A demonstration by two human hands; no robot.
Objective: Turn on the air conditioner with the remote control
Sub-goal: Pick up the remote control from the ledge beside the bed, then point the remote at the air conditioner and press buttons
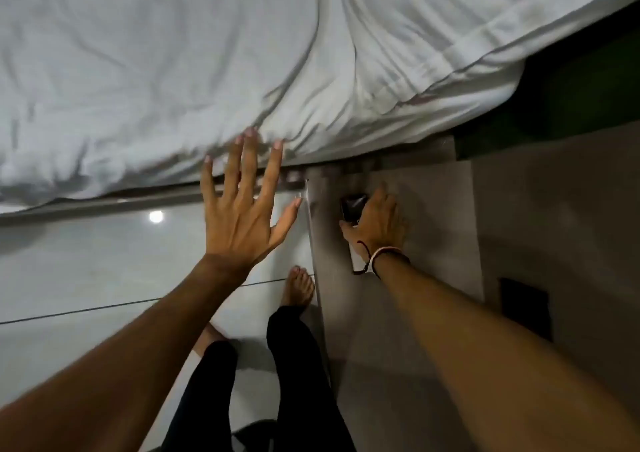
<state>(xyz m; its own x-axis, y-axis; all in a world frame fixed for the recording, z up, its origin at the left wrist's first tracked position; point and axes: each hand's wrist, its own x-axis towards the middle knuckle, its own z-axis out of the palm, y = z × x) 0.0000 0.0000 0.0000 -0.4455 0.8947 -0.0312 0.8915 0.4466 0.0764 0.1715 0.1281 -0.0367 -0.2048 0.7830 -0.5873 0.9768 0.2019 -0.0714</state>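
Right hand [377, 223] closing over remote control [353, 205], centre-right on table [433, 209]; left hand [242, 202] spread, empty.
Risk: incomplete grip, remote could slip.

Dim, soft and motion-blurred; lamp glare [156, 216] on glossy floor [86, 261], edges distorted

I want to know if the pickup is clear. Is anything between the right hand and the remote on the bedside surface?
Nothing visible. The right hand is already over the remote control on the grey bedside surface, fingers around it. The left hand is spread open off to the side, holding nothing.
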